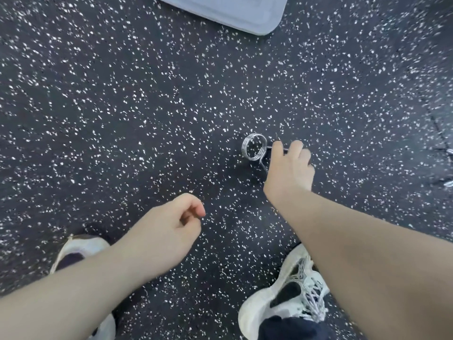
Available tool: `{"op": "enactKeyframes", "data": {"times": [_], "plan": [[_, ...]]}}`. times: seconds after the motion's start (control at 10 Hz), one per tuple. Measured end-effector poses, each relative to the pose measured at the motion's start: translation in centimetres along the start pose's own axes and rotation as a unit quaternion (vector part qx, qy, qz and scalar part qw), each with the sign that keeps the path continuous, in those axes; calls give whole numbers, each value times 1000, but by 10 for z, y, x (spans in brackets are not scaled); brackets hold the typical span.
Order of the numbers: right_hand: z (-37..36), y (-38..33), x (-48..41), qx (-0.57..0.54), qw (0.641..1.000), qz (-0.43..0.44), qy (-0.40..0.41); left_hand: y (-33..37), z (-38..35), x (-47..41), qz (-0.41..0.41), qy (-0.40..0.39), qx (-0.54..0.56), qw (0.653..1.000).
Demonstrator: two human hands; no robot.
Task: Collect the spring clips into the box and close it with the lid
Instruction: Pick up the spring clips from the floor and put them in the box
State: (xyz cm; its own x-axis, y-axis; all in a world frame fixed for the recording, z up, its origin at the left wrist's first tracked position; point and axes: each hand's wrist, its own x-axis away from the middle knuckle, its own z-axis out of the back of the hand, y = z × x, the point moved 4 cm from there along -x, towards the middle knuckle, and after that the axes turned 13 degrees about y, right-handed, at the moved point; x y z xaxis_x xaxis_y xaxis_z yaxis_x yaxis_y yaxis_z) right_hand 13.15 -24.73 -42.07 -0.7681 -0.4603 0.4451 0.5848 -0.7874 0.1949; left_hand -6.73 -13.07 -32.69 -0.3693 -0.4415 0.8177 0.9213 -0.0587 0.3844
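A silver spring clip (254, 146) with a coiled ring and two wire handles is right of centre over the speckled floor. My right hand (289, 168) is closed around its handles, and the coil sticks out to the left of my fingers. My left hand (171, 229) hovers lower left with its fingers curled in and nothing in them. A grey plastic lid or box part (228, 11) lies at the top edge, cut off by the frame. Another metal clip (448, 168) shows partly at the right edge, blurred.
The floor (122, 106) is dark rubber with white specks. My two white shoes (286, 300) (78, 251) stand at the bottom, under my forearms.
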Motion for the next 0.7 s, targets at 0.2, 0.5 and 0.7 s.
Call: {"op": "enactKeyframes", "data": {"times": [0.2, 0.5, 0.7], "plan": [[-3, -3, 2, 61, 995, 77, 8, 18, -5, 4, -1, -22, 1, 1000], [11, 13, 39, -356, 859, -130, -344, 75, -27, 16, 36, -33, -43, 998], [80, 59, 69, -500, 772, -32, -392, 137, -40, 31, 156, 7, 47, 987]]}}
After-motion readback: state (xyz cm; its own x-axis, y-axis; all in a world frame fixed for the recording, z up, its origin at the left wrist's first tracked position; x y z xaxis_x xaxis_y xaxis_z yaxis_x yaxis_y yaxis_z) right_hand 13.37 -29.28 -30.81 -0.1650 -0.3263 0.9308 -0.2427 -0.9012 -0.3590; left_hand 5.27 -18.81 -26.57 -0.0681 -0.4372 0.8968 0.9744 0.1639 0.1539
